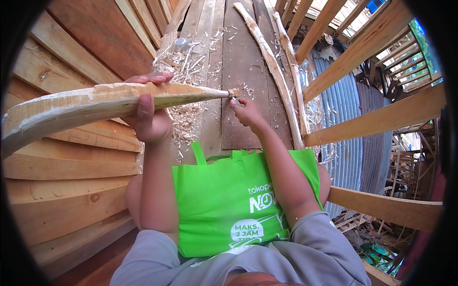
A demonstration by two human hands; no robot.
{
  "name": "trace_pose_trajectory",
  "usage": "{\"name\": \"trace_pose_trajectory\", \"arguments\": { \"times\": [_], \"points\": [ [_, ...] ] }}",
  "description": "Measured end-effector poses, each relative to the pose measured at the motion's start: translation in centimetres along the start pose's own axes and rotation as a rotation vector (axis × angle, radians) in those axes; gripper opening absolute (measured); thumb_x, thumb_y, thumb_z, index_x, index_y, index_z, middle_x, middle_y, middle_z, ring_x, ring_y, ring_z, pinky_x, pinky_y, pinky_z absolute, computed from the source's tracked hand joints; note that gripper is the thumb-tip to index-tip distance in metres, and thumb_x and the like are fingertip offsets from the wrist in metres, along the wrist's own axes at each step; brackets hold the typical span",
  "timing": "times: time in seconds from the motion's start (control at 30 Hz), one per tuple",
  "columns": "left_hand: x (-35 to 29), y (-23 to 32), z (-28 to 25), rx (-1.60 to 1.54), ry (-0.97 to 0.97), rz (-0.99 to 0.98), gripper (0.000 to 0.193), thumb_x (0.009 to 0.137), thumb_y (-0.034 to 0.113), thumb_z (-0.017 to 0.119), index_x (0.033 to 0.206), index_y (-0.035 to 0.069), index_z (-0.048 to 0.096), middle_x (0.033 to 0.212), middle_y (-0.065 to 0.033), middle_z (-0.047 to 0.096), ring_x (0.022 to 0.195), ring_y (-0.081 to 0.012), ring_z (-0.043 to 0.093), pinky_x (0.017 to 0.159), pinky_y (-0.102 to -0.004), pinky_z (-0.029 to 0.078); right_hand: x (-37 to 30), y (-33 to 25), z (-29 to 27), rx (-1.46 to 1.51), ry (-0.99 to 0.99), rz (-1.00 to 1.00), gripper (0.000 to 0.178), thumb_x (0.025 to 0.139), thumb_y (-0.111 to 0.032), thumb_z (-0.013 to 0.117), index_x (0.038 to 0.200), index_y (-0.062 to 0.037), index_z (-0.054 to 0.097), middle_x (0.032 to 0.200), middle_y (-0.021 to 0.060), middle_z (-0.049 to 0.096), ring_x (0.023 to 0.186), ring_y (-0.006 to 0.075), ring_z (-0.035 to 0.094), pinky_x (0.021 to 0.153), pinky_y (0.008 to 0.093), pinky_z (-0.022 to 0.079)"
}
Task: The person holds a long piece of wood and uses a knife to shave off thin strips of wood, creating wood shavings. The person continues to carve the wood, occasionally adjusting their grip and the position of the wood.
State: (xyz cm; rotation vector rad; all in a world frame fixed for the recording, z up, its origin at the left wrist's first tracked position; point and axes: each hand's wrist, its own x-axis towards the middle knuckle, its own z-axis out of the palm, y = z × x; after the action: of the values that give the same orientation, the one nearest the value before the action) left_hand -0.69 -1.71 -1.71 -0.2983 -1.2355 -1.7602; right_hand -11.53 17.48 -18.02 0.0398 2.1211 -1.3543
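Observation:
A long, curved piece of pale wood (pixel 114 102) crosses the upper left of the head view and tapers to a narrow tip near the middle. My left hand (pixel 153 114) grips it from below, thumb on the near side and fingers round the far side. My right hand (pixel 247 113) is closed in a pinch right at the tip. A small brownish bit (pixel 234 93) shows there beside a greyish edge. What my right fingers hold is too small to make out. A green cloth bag (pixel 214 190) lies across my lap beneath both forearms.
Wood shavings (pixel 187 121) are heaped on the plank floor (pixel 243 62), near a small clear cup (pixel 181 44). Two long peeled poles (pixel 274 66) lie at the right, beside a wooden railing (pixel 372 114). A plank wall (pixel 71 148) stands close on the left. Corrugated roofing (pixel 341 128) lies beyond the railing.

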Motion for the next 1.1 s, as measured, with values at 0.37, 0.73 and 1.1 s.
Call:
{"name": "trace_pose_trajectory", "arguments": {
  "times": [0.37, 0.73, 1.1],
  "points": [
    [0.6, 0.4, 0.0, 0.095, -0.014, -0.129, 0.033, 0.085, 0.014, 0.058, 0.115, 0.004, 0.049, 0.090, -0.0102, 0.057, 0.091, -0.0252, 0.058, 0.089, -0.0445, 0.047, 0.5, -0.5, 0.8, -0.123, 0.070, 0.113, 0.057, 0.106, -0.044, 0.028, 0.076, -0.0049, 0.056, 0.061, 0.0072, 0.049, 0.047, 0.0224, 0.043, 0.045, 0.0391, 0.034],
    [1.9, 0.4, -3.0, -0.315, -0.394, -0.223, 0.022, 0.073, 0.019, 0.063, 0.087, 0.007, 0.050, 0.076, -0.0063, 0.050, 0.075, -0.0192, 0.050, 0.082, -0.0391, 0.042, -2.7, -3.8, 0.4, -0.230, 0.009, 0.021, 0.058, 0.101, -0.037, 0.027, 0.080, 0.0066, 0.058, 0.069, 0.0237, 0.059, 0.066, 0.0383, 0.058, 0.069, 0.0509, 0.043],
    [1.3, 0.4, -2.5, -0.260, -0.292, -0.231, 0.027, 0.073, 0.022, 0.066, 0.087, 0.009, 0.048, 0.079, -0.0061, 0.048, 0.079, -0.0188, 0.049, 0.084, -0.0375, 0.040, -3.4, -3.3, 4.5, -0.268, 0.286, -0.213, 0.056, 0.096, -0.033, 0.030, 0.085, 0.0097, 0.064, 0.088, 0.0330, 0.065, 0.082, 0.0465, 0.063, 0.083, 0.0534, 0.047]
  ]
}}
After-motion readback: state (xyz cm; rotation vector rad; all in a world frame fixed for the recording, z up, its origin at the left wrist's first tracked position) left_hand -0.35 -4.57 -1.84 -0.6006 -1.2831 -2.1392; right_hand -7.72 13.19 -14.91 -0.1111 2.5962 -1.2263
